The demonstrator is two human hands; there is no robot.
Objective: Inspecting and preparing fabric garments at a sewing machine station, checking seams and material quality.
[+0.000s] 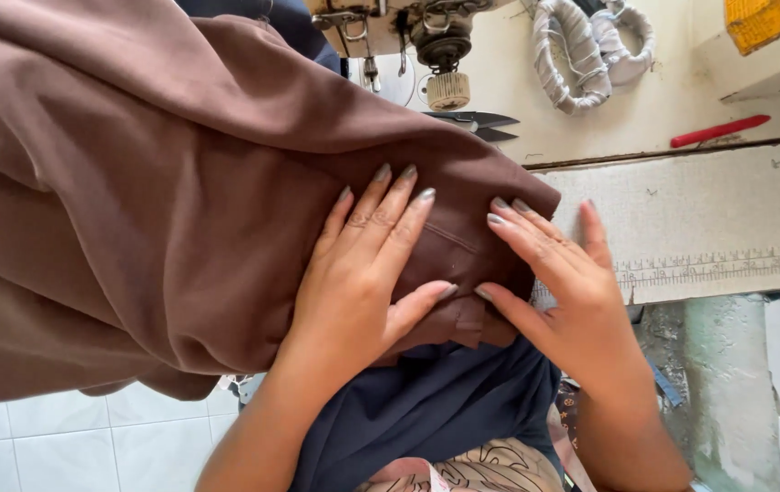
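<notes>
Left hand (363, 273), right hand (559, 282) flat, fingers spread, pressing brown cloth (135, 210) near needle (370, 73). Step: smoothing fold; next needs edge fed far, straight.

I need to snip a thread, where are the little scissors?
In the head view, the black thread snips lie on the pale table, top middle, just past the brown cloth, below the sewing machine's knob.
</notes>
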